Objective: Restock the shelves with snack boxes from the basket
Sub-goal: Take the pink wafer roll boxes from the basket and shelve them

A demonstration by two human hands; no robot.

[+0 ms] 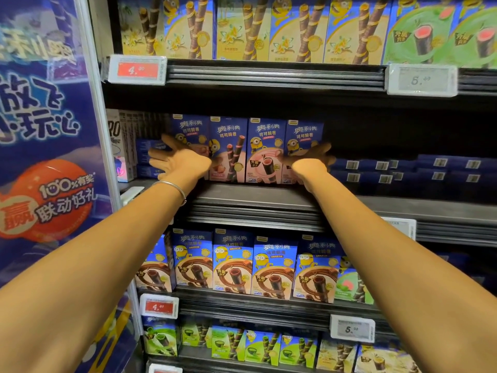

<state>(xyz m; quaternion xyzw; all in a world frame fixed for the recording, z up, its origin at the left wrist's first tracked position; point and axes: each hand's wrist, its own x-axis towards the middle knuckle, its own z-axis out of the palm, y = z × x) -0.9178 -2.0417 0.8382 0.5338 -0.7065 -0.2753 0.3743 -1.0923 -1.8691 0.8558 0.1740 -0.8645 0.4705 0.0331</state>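
Four upright blue-and-pink cardboard snack boxes [247, 152], row running left-right on black shelf [255, 196], sit between hands. Flanking row ends: left hand [178, 160], right hand [312, 160], equally near, fingers spread, gripping nothing.

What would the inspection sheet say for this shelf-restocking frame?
Surface: middle shelf, dark, front edge bare.
Job's things: four pink snack boxes upright in a row on it; basket not in view.
Clutter: dark blue boxes lying stacked to the right of the row.
Grips: left hand and right hand, fingers straight, one at each end of the row; no box gripped.
Cables: nothing seen.
Surroundings: red price tag on the shelf above, stocked shelves above and below, blue promo panel at left.
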